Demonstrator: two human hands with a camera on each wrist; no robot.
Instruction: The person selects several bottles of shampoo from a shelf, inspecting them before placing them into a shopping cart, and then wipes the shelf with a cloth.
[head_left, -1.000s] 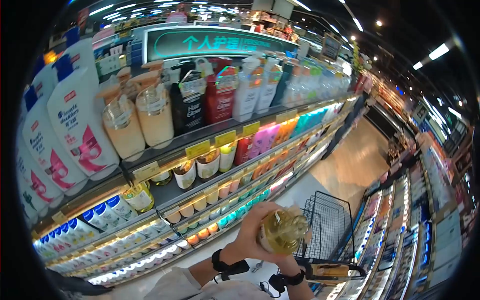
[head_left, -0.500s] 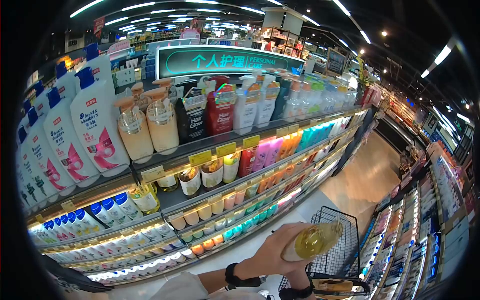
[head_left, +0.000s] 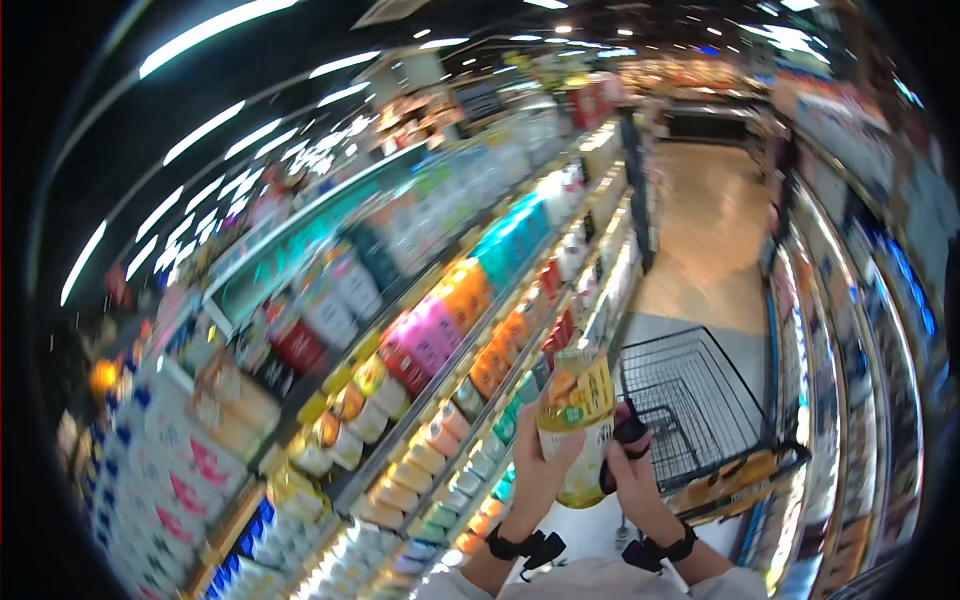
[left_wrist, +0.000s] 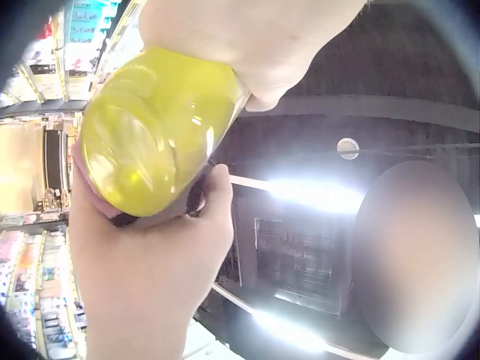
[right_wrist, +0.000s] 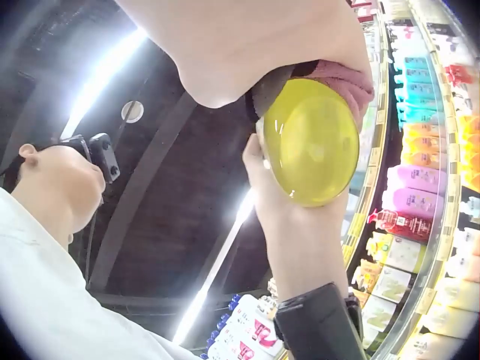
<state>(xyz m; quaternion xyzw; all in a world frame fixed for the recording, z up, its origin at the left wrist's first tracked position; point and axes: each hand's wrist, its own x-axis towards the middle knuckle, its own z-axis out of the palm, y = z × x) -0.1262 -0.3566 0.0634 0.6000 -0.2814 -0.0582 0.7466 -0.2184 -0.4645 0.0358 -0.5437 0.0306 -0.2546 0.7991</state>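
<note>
Two hands are holding up a see-through plastic bottle of yellow liquid [head_left: 577,430] with a yellow label. It is sitting at about 6 o'clock in the head view, up in the air in front of the person. It is standing almost straight and leaning just a little.

The left hand [head_left: 538,470] is wrapping its fingers round the bottle from the 9 o'clock side. The right hand [head_left: 632,478] is gripping it from the 3 o'clock side. A small black thing [head_left: 628,432] is sitting between the right hand's fingers and the bottle, and I cannot tell what it is. Both hands are clamped on the bottle, one on each side, close together. In the two wrist views the round yellow bottom of the bottle is facing the camera, with a hand hugging each side.

Black straps [head_left: 527,548] are going round both wrists.

A black wire shopping cart [head_left: 690,400] is waiting at 3 o'clock from the bottle, just beside the right hand. Long shop shelves [head_left: 420,415] are running from 8 o'clock up to 12 o'clock, holding pink, orange and blue-green bottles and rows of little jars. A tan floor [head_left: 705,240] is showing at 1 o'clock, past the cart. White strip lights [head_left: 205,130] are glowing at 10 o'clock.
</note>
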